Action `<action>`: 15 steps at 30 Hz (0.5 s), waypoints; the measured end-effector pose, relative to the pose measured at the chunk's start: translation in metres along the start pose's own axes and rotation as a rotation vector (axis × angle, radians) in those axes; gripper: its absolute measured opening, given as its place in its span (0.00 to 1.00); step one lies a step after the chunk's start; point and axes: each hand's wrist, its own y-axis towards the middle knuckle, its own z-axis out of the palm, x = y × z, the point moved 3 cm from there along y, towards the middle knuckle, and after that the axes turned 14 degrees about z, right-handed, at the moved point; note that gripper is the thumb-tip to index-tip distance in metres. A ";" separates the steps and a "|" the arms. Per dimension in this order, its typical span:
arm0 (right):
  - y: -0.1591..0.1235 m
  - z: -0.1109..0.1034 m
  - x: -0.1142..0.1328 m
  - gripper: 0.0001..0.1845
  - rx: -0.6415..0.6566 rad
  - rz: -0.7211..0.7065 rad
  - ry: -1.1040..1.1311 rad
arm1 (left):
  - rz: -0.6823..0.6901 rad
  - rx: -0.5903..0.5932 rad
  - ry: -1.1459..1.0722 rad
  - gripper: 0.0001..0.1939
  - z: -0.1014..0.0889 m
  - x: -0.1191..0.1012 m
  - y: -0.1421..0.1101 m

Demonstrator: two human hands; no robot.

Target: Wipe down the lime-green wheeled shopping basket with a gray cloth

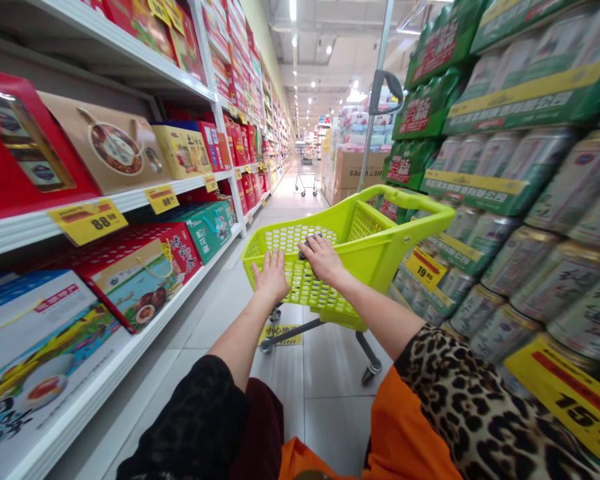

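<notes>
A lime-green shopping cart (330, 307) with a perforated basket stands crosswise in front of me on grey legs with casters. My left hand (273, 277) is open, its fingers stretched out at the near side of the basket. Beside it, my right hand (325, 259) curls its fingers over a small dark object (309, 247) at the basket's rim. Most of that object is hidden under the fingers, so its kind does not show. The cart's handle (443, 217) points to the right, away from both hands.
Shelves (195, 183) of gift boxes run along the left. Stacked packs of cans (510, 157) rise close on the right. Beyond the cart stand a cardboard box (360, 169), a pole with a grey handle (386, 93) and a metal cart (306, 168). A yellow sign (285, 335) marks the tiled floor.
</notes>
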 end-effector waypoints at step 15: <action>-0.028 -0.026 -0.023 0.40 -0.021 0.032 -0.129 | 0.218 -0.338 -0.288 0.27 -0.022 -0.055 0.027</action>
